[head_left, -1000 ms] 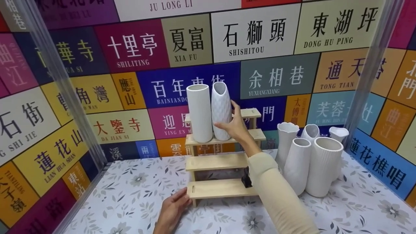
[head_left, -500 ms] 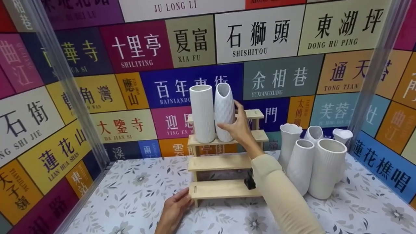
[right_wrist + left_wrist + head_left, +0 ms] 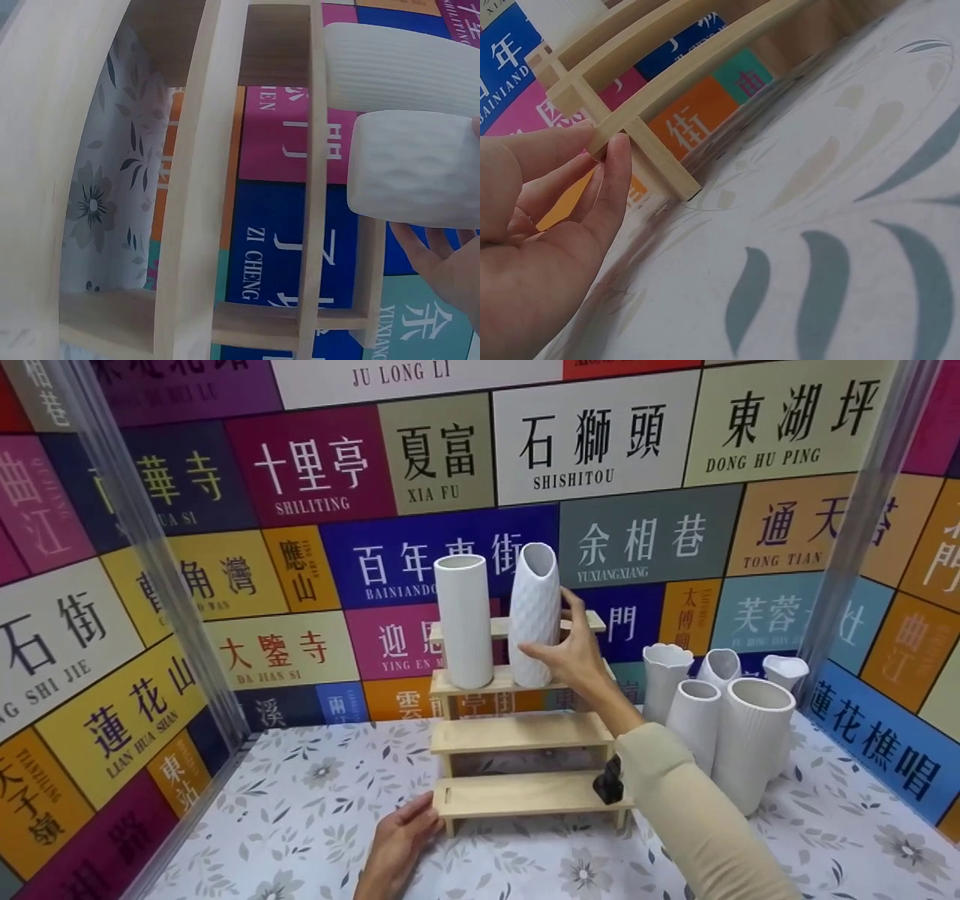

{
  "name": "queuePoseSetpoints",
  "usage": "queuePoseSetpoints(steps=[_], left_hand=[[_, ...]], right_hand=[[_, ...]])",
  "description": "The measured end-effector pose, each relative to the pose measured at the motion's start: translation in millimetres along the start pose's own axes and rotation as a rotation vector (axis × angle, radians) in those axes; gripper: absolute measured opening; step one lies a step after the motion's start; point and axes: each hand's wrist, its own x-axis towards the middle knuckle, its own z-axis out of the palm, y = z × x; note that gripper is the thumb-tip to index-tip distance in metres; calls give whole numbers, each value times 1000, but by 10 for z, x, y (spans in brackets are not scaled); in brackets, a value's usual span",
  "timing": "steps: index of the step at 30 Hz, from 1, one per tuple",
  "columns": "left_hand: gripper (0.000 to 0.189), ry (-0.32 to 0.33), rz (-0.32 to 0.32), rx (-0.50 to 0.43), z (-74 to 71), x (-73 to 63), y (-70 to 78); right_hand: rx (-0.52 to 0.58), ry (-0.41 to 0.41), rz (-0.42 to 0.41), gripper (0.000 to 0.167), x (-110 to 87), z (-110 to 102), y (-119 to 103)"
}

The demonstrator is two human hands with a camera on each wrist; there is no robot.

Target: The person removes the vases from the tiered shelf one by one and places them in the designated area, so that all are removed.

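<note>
My right hand (image 3: 581, 660) holds a white vase (image 3: 534, 619) with a slanted mouth and dimpled surface, thumb on the near side and fingers round its right. The vase stands nearly upright at the second-highest shelf of a stepped wooden stand (image 3: 510, 795). To its left, a tall ribbed white vase (image 3: 463, 622) stands on that same shelf, with a narrow gap between the two. In the right wrist view the dimpled vase (image 3: 416, 169) shows its base end. My left hand (image 3: 401, 840) pinches the front left corner of the lowest shelf, as the left wrist view shows with the fingertips (image 3: 619, 146).
Several more white vases (image 3: 754, 742) stand grouped on the table right of the stand, near my right sleeve (image 3: 697, 810). A small black object (image 3: 609, 781) shows beside that sleeve. A floral cloth (image 3: 300, 825) covers the table; a colourful sign-covered wall (image 3: 637, 532) rises behind.
My right hand has shifted the dimpled vase right and slightly up, widening the gap to the ribbed vase. The left hand keeps its place at the stand's corner.
</note>
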Motion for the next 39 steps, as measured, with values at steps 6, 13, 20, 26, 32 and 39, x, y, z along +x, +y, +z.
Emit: queuePoseSetpoints(steps=[6,13,20,26,32,39], left_hand=[[59,25,-4,-2,-30,-20,-16],[58,42,-23,1,-47,-29,-35],[56,62,-45,6,-33,-10,10],[54,55,-36,-1,-10,-6,29],[55,28,-24,8,6,-3,23],[57,-6,-9,21,6,-18,4]], right_hand=[[29,-17,-21,105,-173,-191,-20],[66,-30,-4,107,-445,-408,-28],[12,-46,18,110,-744,-600,-10],[6,-22,37,111,-1016,-731,92],[-35,6,48,109,-1271,-872,210],[-112,20,43,108,-1498,-1094,303]])
